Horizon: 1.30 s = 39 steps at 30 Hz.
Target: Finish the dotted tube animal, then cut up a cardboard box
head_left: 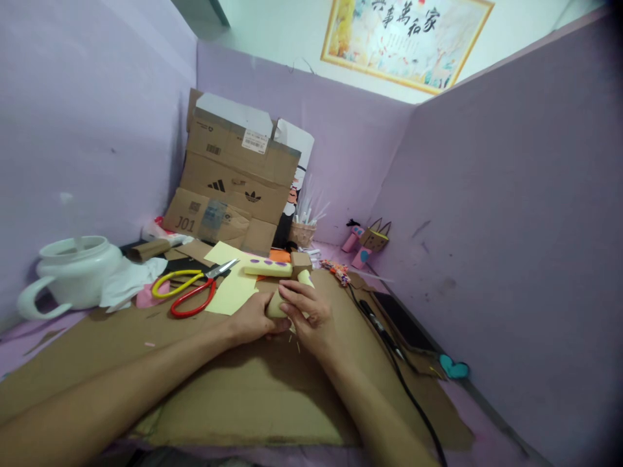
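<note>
Two hands [254, 319], two scissors [210, 277], two yellow rolls [267, 267], one white pot [73, 272].

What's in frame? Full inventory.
paper roll: 1, pale yellow, between both hands
dotted roll: 1, yellow with purple dots, behind the hands
red scissors: 1, red handles, left of the hands
yellow scissors: 1, yellow handles, beside the red pair
paper sheet: 1, yellow, under the scissor tips
cardboard sheet: 1, brown, under the arms
flattened boxes: several, brown, against the back wall
pot: 1, white, far left
cable: 1, black, right of the arms
left hand: fingers closed on paper roll
right hand: fingers gripping paper roll
</note>
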Each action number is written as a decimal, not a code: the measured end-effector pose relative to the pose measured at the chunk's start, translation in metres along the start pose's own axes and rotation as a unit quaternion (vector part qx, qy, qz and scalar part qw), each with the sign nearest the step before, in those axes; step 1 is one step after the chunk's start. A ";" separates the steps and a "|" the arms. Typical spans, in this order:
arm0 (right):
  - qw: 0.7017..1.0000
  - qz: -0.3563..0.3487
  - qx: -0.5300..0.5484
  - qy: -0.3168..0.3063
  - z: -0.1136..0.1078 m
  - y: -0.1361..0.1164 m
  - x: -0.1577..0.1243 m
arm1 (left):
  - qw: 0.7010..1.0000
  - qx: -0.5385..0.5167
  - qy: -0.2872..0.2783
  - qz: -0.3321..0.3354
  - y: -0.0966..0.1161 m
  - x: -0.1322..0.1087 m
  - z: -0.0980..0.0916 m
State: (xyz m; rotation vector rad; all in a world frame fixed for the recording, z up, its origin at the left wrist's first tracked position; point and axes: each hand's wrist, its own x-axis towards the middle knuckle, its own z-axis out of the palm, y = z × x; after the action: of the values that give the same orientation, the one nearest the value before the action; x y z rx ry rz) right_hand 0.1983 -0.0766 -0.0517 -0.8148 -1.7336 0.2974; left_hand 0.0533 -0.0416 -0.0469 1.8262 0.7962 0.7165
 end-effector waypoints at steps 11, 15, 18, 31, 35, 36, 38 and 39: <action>0.917 0.220 -0.287 0.169 -0.071 0.031 0.022 | 0.999 -0.022 0.031 -0.012 -0.004 0.002 -0.009; 0.871 0.335 -0.333 0.139 -0.107 0.077 0.031 | 0.998 -0.034 0.050 -0.029 -0.005 0.002 -0.011; 0.863 0.368 -0.333 0.094 -0.112 0.104 0.041 | 0.997 -0.033 0.063 -0.036 -0.005 0.001 -0.010; 0.862 0.406 -0.279 0.117 -0.092 0.141 0.062 | 0.994 -0.043 0.084 -0.046 0.000 0.002 -0.009; 0.869 0.369 -0.269 0.190 -0.094 0.125 0.076 | 0.995 -0.046 0.082 -0.038 -0.004 0.003 -0.010; 0.873 0.354 -0.262 0.211 -0.094 0.119 0.081 | 0.995 -0.046 0.083 -0.036 -0.004 0.003 -0.010; 0.882 0.323 -0.236 0.250 -0.091 0.102 0.087 | 0.995 -0.044 0.086 -0.034 -0.004 0.003 -0.010; 0.888 0.309 -0.216 0.264 -0.088 0.093 0.088 | 0.995 -0.042 0.089 -0.034 -0.004 0.003 -0.010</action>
State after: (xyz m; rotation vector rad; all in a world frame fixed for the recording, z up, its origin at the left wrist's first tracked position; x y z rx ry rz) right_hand 0.3032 0.0310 -0.0108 -1.6126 -0.9944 0.0855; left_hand 0.0464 -0.0322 -0.0469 1.6691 0.9253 0.8640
